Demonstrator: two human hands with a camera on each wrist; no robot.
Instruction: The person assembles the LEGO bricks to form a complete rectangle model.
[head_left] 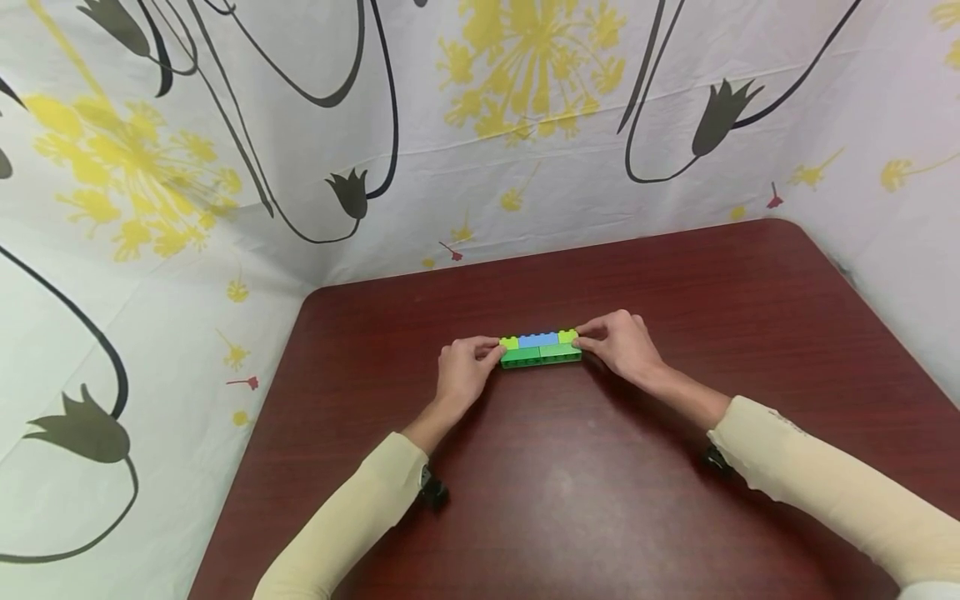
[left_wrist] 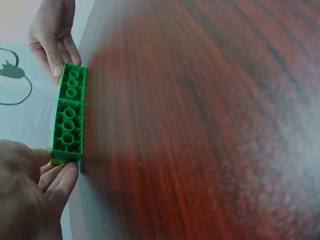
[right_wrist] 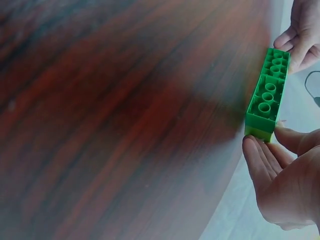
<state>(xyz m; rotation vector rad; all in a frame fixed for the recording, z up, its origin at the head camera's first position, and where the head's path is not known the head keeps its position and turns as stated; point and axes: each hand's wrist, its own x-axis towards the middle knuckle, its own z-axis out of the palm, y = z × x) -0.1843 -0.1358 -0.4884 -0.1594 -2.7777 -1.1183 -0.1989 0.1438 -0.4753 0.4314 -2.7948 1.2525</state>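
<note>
A joined row of toy building bricks (head_left: 540, 353) is held between both hands over the far middle of the table. Two green bricks (left_wrist: 70, 110) lie end to end, their hollow undersides facing the wrist cameras. Against them sits a layer with a blue brick (head_left: 538, 340) between two lime bricks (head_left: 567, 337). My left hand (head_left: 461, 370) pinches the left end between thumb and fingers. At the right end, my right hand (head_left: 624, 345) pinches in the same way. The right wrist view shows the thumb and fingers of the right hand (right_wrist: 287, 175) on the lime end.
The dark red wooden table (head_left: 570, 500) stretches around the hands. A white cloth (head_left: 420, 125) printed with yellow and grey flowers hangs behind it and along its sides. A small black device (head_left: 433, 490) is strapped under the left wrist.
</note>
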